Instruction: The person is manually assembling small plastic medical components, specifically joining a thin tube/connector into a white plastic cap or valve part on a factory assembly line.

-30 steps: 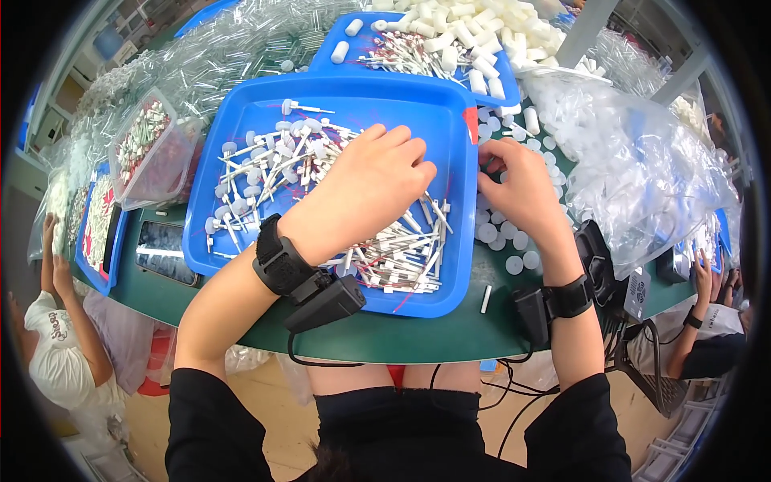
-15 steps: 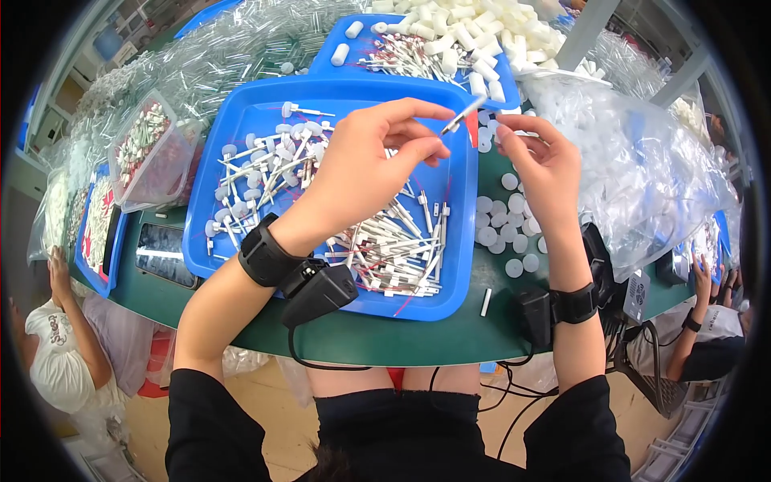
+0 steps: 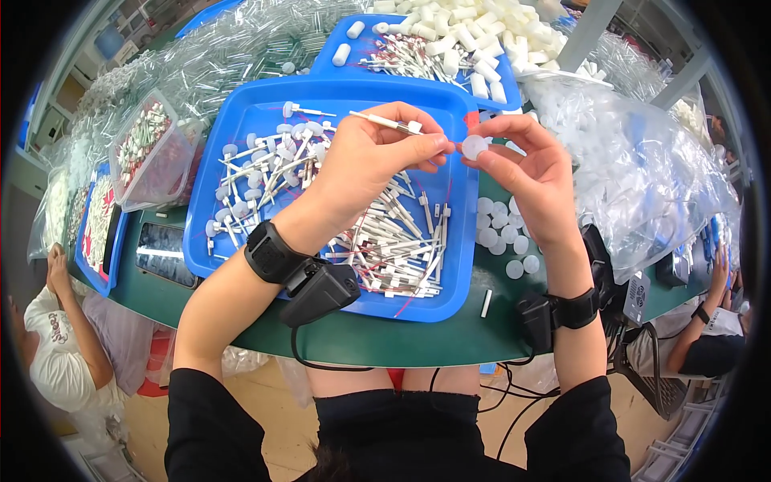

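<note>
My left hand [image 3: 365, 165] pinches a thin white rod [image 3: 384, 121] with a small white block near one end. Its fingertips are close to those of my right hand [image 3: 534, 173], above the right side of a large blue tray [image 3: 337, 90]. A round translucent white disc [image 3: 474, 147] is held between the thumb and fingers of my right hand. Inside the tray, below my left hand, lie white rods with thin red wires [image 3: 393, 257]. Rods fitted with discs [image 3: 257, 173] are heaped on the tray's left side.
Loose discs [image 3: 502, 229] lie on the green table [image 3: 450, 341] right of the tray. A second blue tray [image 3: 329, 52] holds wired parts and white cylinders [image 3: 482, 68]. Clear plastic bags [image 3: 626, 161] are at right, a clear bin [image 3: 148, 153] and phone [image 3: 165, 253] at left. Co-workers sit at both sides.
The rod in my left hand has swung round to point up and left. My right hand has moved left and turned, bringing a disc into view beside the left fingertips.
</note>
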Tool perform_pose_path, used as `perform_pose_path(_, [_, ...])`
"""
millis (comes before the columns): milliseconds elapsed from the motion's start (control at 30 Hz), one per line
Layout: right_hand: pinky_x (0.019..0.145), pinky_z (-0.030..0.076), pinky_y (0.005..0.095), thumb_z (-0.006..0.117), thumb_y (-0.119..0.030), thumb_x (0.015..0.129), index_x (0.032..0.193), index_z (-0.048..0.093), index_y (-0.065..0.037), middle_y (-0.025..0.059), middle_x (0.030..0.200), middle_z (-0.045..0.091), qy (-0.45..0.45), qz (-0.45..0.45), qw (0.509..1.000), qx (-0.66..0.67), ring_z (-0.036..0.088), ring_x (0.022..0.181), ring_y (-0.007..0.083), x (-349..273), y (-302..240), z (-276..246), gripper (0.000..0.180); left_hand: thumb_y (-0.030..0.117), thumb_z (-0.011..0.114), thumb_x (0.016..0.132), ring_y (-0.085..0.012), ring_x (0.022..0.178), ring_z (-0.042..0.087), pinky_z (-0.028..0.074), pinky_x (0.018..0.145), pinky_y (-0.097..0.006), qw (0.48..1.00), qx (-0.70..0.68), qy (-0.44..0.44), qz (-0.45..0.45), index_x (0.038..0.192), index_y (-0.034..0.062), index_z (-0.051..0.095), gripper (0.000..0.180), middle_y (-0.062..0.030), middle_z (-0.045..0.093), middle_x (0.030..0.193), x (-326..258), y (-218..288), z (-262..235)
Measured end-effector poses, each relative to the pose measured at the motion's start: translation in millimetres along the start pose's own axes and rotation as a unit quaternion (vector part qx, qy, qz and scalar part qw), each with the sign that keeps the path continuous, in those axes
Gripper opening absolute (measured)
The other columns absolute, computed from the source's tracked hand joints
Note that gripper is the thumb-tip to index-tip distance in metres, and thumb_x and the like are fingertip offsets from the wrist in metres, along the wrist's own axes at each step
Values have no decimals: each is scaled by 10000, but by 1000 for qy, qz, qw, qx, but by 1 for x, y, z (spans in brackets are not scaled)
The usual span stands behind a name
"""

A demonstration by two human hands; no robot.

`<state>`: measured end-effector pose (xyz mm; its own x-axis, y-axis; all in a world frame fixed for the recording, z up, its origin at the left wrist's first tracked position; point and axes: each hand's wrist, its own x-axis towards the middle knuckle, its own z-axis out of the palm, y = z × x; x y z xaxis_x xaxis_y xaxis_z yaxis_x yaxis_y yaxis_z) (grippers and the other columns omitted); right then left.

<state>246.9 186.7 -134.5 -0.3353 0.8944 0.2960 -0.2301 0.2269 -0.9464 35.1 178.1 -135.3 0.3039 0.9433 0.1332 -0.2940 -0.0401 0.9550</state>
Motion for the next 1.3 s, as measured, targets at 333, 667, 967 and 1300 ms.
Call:
perform_pose_path(333, [864,513,290,698,9,807,1076,572,30,97,1089,608,-16,-36,999,-17,621,1000,169,-3,-2,5,297,91,644,889,-146,849,651,521,774,-265,1000,17,-9,0,1007,-21,639,163,-129,692,960,-2,-1,2])
perform_pose_path(667, [864,515,298,714,-10,795,1054,594,15,91,1075,624,-20,-62,995,-70,631,982,171,-3,1,5,286,87,681,857,-92,803,622,495,731,-221,993,109,33,21,955,-6,671,135,-62,686,898,-3,1,6])
perform_pose_path(967, [861,514,294,721,-17,790,1043,596,15,85,1049,634,-7,-60,995,-76,641,966,167,-3,1,6,284,98,721,819,-67,702,600,481,626,-200,991,112,54,47,898,8,698,122,-32,673,796,-4,-2,12])
perform_pose_path(1300, [866,513,292,718,1,777,1045,591,15,78,1041,642,-9,-60,992,-108,641,959,157,-3,3,6,297,184,540,942,-56,587,428,350,533,-194,997,33,19,66,874,26,598,181,17,545,717,-2,-4,15])
